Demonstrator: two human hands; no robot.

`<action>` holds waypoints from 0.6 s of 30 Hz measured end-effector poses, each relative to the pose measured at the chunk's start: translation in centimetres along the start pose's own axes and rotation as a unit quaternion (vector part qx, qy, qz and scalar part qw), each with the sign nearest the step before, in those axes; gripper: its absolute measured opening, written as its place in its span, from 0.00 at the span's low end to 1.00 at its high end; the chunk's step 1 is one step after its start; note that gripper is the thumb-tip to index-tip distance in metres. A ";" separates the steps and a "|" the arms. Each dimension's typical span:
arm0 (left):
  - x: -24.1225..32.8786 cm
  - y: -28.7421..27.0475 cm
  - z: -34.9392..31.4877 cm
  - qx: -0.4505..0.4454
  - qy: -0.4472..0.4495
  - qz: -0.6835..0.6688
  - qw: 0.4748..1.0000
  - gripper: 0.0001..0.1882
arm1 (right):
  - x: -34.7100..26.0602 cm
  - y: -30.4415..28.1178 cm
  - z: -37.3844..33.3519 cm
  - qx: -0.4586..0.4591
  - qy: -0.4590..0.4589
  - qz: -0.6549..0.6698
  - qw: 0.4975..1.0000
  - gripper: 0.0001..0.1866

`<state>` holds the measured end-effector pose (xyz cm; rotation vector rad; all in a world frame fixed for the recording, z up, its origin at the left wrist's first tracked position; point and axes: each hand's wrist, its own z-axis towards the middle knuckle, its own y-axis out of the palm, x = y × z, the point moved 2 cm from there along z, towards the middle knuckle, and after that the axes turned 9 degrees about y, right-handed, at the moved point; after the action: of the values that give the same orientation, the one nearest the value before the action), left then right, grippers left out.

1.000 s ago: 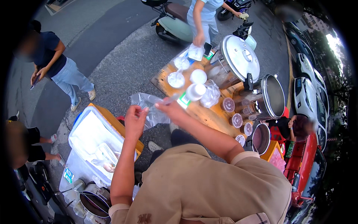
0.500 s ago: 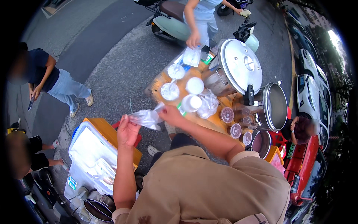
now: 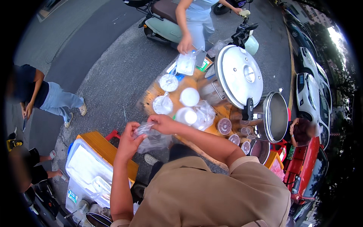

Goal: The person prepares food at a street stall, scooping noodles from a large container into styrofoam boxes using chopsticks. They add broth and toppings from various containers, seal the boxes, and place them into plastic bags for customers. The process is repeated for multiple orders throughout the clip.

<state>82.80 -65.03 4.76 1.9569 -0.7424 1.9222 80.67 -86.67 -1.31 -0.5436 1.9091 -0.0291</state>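
Hands on bag beside cluttered table

Bag: between the left hand and the right hand, short of the table.
Round tubs: on the left part of the table, left of the lidded pot.
Lidded pot: at the table's far right.
Open pot: right of the lidded pot and nearer.
Lidded cups: on the table, left of the open pot.
Bin: left of the left forearm.
Scooter: beyond the table.
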 end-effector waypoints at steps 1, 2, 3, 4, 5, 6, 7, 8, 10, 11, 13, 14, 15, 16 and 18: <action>-0.9 -1.2 -0.2 0.007 -0.021 0.030 0.999 0.15 | 0.8 -0.3 0.1 -0.032 0.044 0.141 0.988 0.13; -2.1 -2.6 -0.6 0.014 -0.043 0.060 0.997 0.14 | 1.5 -0.6 0.2 -0.064 0.086 0.279 0.954 0.10; -3.7 -4.0 -0.9 0.023 -0.064 0.090 0.994 0.14 | 1.9 -1.1 0.0 -0.096 0.126 0.410 0.898 0.08; -5.3 -5.1 -1.0 0.035 -0.082 0.120 0.989 0.13 | 1.4 -1.6 -0.6 -0.138 0.110 0.513 0.840 0.06; -6.8 -5.8 -1.1 0.042 -0.100 0.147 0.983 0.13 | 1.5 -2.1 -0.9 -0.140 0.119 0.524 0.832 0.07; -8.1 -5.9 -1.1 0.048 -0.118 0.172 0.977 0.13 | 2.0 -2.6 -1.2 -0.140 0.129 0.536 0.823 0.07; -9.3 -5.6 -1.5 0.074 -0.123 0.009 0.990 0.12 | 2.5 -3.1 -1.2 -0.147 0.138 0.546 0.813 0.08; -10.4 -5.2 -1.9 0.096 -0.123 -0.154 0.976 0.11 | 3.2 -3.7 -1.2 -0.187 0.127 0.542 0.809 0.09; -9.7 -4.5 -1.2 0.137 -0.130 -0.372 0.909 0.10 | 4.1 -4.6 -1.4 -0.159 0.130 0.542 0.815 0.10; -8.2 -3.7 -1.0 0.161 -0.140 -0.430 0.877 0.10 | 4.3 -5.2 -1.5 -0.144 0.132 0.543 0.817 0.10; -6.4 -2.8 -0.6 0.182 -0.148 -0.506 0.830 0.09 | 2.8 -6.0 -2.2 -0.127 0.124 0.552 0.815 0.12; -5.9 -2.6 -0.3 0.175 -0.146 -0.528 0.818 0.09 | 2.7 -6.5 -2.4 -0.126 0.122 0.554 0.814 0.12; -5.7 -2.5 -0.2 0.170 -0.146 -0.547 0.807 0.09 | 2.7 -6.7 -2.5 -0.125 0.119 0.559 0.811 0.13; -6.1 -2.6 0.0 0.152 -0.136 -0.565 0.800 0.09 | 2.6 -7.0 -2.7 -0.127 0.116 0.568 0.805 0.14; -7.1 -2.5 0.5 0.115 -0.118 -0.599 0.783 0.09 | 2.5 -7.6 -2.9 -0.130 0.111 0.587 0.791 0.15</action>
<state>84.81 -62.21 -1.95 1.9749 0.6672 0.9674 80.11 -95.09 -0.27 0.5832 2.1922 1.0260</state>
